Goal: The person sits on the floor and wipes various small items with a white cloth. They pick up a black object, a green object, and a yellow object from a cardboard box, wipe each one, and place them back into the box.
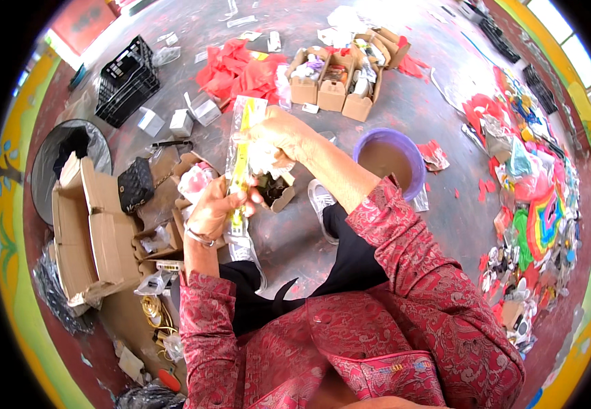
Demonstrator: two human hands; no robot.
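Observation:
A long, narrow clear plastic packet (249,109) with a yellow strip in it hangs upright between my hands. My right hand (283,136) is closed on its upper part, with a crumpled white wad (265,157) beneath the fingers. Lower down, my left hand (215,213) pinches the packet between thumb and fingers. The packet's bottom end trails over my lap. Just beyond my hands stands a small open cardboard box (280,198) with dark contents. A pink and white bundle (198,180) lies beside my left hand.
A purple tub of murky water (416,160) stands to the right. Ahead are red cloth (241,71) and filled cardboard boxes (333,95). Large open cartons (74,232), a black quilted bag (135,184) and a black crate (128,82) sit left. Mixed items pile up (527,225) at the right wall.

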